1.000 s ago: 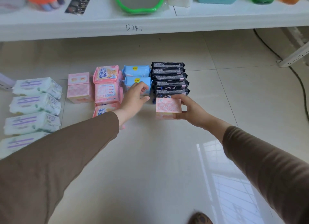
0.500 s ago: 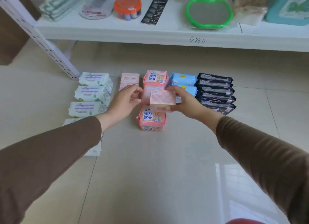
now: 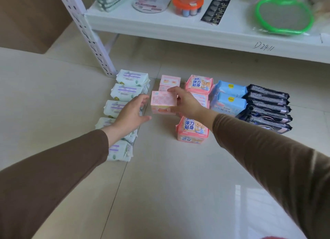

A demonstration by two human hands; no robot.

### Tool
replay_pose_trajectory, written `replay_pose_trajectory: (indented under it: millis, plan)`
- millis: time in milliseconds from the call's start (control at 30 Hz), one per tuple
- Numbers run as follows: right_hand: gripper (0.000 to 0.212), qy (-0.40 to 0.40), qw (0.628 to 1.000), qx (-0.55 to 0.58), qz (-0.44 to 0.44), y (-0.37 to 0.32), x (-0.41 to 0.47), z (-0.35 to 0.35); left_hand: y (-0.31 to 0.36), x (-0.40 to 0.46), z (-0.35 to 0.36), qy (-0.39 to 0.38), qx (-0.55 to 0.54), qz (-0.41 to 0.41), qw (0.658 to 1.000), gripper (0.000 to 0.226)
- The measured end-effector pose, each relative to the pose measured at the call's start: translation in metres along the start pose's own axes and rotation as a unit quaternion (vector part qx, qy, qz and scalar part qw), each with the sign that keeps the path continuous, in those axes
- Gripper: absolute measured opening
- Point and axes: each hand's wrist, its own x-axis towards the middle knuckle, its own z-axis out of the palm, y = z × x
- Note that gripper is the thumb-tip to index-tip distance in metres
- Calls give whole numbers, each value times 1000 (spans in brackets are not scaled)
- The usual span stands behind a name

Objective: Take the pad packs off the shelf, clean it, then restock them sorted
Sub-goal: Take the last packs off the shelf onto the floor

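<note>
Between the pack rows, right hand [image 3: 185, 103] grips pink pack [image 3: 163, 100].

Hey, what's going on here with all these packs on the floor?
A person is sorting pad packs into rows by kind on the tiled floor below a white shelf. The right hand holds a pale pink pack in front of the other pale pink ones, while the left hand reaches toward it, open. White packs, blue packs and black packs lie alongside.
</note>
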Motion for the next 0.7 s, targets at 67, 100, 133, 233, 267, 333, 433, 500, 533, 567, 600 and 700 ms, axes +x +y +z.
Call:
replay_pose_trajectory:
  millis: [67, 100, 133, 233, 267, 333, 433, 500, 533, 567, 600, 700]
  plan:
    - [73, -11, 999, -44, 5, -2, 6, 8, -5, 1, 4, 2, -3, -1, 1000, 72]
    - [73, -17, 998, -64, 8, -3, 8, 11, -7, 2, 6, 3, -4, -4, 1000, 73]
    - [74, -21, 996, -83, 12, -3, 10, 13, -9, 4, 9, 4, -3, -6, 1000, 74]
    - [72, -24, 987, -157, 21, 1, 13, 21, -16, 8, 17, 0, 8, -16, 1000, 74]
    - [71, -23, 983, -182, 20, 3, 13, 23, -18, 10, 20, -3, 17, -20, 1000, 75]
    - [68, -20, 974, -223, 14, 4, 14, 27, -22, 13, 26, -8, 34, -31, 999, 78]
    - [65, -8, 954, -301, 5, 6, 13, 32, -24, 18, 33, -2, 41, -30, 999, 74]
    - [65, 0, 939, -345, 0, 9, 13, 37, -24, 20, 36, 5, 61, -18, 998, 68]
    - [64, 8, 933, -361, -2, 11, 13, 40, -23, 22, 38, 4, 75, -13, 997, 66]
    - [63, 17, 928, -372, -3, 14, 14, 42, -23, 23, 39, 3, 88, -9, 996, 64]
    - [61, 27, 923, -383, -4, 17, 15, 45, -21, 24, 40, 2, 98, -5, 995, 63]
    - [53, 56, 906, -420, 1, 25, 18, 50, -17, 29, 45, 1, 133, 13, 991, 62]
